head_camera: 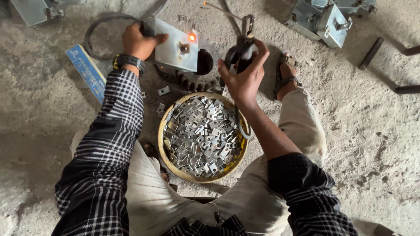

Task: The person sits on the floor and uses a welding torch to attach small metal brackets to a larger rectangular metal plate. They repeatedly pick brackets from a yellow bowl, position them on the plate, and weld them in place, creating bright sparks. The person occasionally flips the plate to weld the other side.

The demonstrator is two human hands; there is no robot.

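Head view showed my left hand gripping the grey metal plate in the upper middle, its weld spot glowing, right hand clenched around the electrode holder; I judged steadying the plate mattered most.

Left hand covering the near corner of the plate, hiding how the fingers are gripping underneath. Right hand wrapping the tool, concealing its handle; tip too small to make out. Bowl rim passing under the right forearm. Boxes being cut off by the top edge. Ring disappearing behind the plate. Small pieces blurring together, shapes unclear.
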